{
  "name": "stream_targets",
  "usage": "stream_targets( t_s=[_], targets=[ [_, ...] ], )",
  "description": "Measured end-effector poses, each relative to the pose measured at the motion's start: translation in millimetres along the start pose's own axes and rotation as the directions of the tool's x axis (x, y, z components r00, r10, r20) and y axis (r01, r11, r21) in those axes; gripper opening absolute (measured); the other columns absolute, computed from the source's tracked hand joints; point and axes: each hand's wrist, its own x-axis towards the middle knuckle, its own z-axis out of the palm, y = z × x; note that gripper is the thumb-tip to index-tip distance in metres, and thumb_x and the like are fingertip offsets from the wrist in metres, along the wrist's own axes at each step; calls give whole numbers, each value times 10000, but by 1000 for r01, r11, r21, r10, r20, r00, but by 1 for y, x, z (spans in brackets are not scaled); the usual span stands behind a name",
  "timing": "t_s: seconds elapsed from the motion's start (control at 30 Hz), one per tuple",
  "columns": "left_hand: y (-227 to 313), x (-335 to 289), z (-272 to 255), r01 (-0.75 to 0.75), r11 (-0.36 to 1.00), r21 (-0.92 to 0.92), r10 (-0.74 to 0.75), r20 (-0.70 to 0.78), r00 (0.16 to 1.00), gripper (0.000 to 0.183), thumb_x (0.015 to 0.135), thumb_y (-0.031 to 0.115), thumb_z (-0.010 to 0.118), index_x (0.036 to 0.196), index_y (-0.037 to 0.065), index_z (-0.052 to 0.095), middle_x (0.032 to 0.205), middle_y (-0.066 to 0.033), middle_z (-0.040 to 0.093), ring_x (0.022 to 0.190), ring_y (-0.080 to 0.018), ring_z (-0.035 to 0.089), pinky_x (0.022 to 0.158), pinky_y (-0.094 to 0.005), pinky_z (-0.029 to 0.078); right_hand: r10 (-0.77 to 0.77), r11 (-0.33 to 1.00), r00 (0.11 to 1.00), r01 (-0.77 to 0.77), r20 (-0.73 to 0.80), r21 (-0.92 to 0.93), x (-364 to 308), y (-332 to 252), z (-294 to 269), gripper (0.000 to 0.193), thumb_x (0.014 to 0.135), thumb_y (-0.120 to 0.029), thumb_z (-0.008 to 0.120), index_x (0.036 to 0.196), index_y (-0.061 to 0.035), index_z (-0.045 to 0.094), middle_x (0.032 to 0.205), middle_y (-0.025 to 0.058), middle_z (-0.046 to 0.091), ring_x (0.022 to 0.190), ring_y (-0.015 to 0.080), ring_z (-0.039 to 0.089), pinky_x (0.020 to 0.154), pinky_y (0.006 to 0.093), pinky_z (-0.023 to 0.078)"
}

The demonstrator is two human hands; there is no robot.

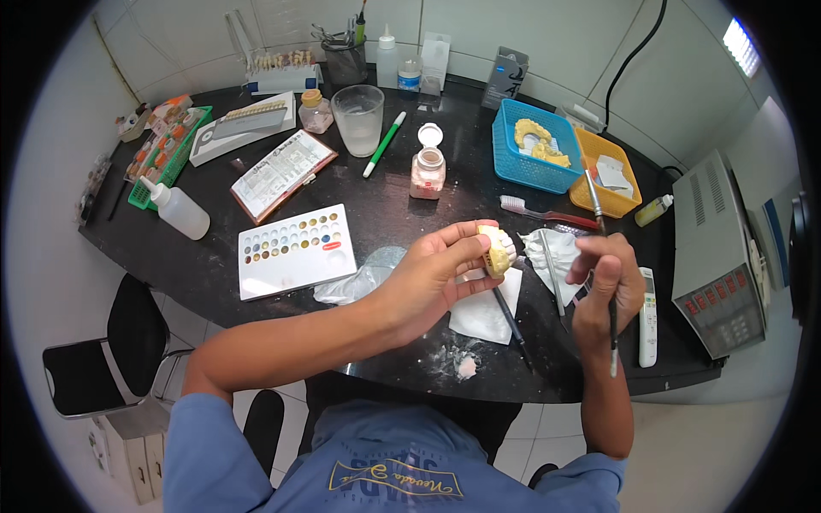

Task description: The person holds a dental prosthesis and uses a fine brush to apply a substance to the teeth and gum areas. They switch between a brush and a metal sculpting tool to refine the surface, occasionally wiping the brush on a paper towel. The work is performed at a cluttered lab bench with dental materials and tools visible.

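Observation:
My left hand point(432, 278) is closed around a yellow dental cast point(493, 248) with white teeth on its right side, held above the front of the bench. A slim paintbrush point(597, 205) is gripped in my right hand point(609, 286), to the right of the cast and apart from it. The brush stands roughly upright, its ferrule end pointing away from me and a pale tip point(613, 363) at the near end. Beneath the cast, a dark-handled tool point(511, 329) rests across a white tissue point(479, 318). A thin metal instrument point(550, 272) lies on a crumpled tissue point(560, 248) between my hands.
An open jar of pink powder point(428, 178) stands mid-bench. Farther right are a blue basket point(530, 171) with yellow casts, a yellow basket point(629, 201) and a toothbrush point(547, 214). A white palette point(295, 265) sits left. Pinkish powder point(466, 368) lies near the front edge; a boxy machine point(727, 256) stands right.

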Motion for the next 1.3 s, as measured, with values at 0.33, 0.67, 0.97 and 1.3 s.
stream_targets(
  t_s=[0.33, 0.67, 0.97, 1.3],
  targets=[
    [6, 24, -14, 55, 995, 81, -56, 14, 998, 426, 931, 231, 569, 1285, 29, 446, 1091, -94, 591, 1108, -182, 557, 1016, -406, 435, -212, 969, 970, 225, 119, -102, 3, 18, 5, 277, 751, 24, 734, 1015, 8, 653, 834, 110, 695, 684, 190, 678, 577, 260, 533],
    [2, 11, -12, 1, 986, 166, 8, -52, 999, 478, 933, 168, 576, 1346, 17, 391, 1156, -153, 582, 1136, -210, 562, 1006, -375, 443, -277, 961, 957, 274, 87, 42, -14, 15, 5, 116, 773, -57, 614, 882, -18, 603, 638, 57, 611, 506, 170, 593, 457, 255, 468],
    [0, 9, -19, 28, 972, 235, -22, -29, 999, 572, 913, 74, 593, 1408, 17, 314, 1137, -120, 600, 1130, -199, 572, 993, -333, 462, -307, 945, 913, 326, 269, -31, -12, 4, -9, 224, 694, -36, 663, 908, -86, 617, 718, 21, 597, 549, 141, 596, 437, 241, 457],
    [6, 8, -18, 23, 988, 155, -27, 25, 999, 526, 954, 237, 558, 1404, 44, 363, 1160, -97, 574, 1111, -212, 588, 948, -354, 490, -304, 949, 923, 316, 234, -11, -16, 15, -4, 218, 723, -56, 641, 939, -85, 635, 720, 18, 545, 522, 136, 566, 427, 239, 440]
  ],
)
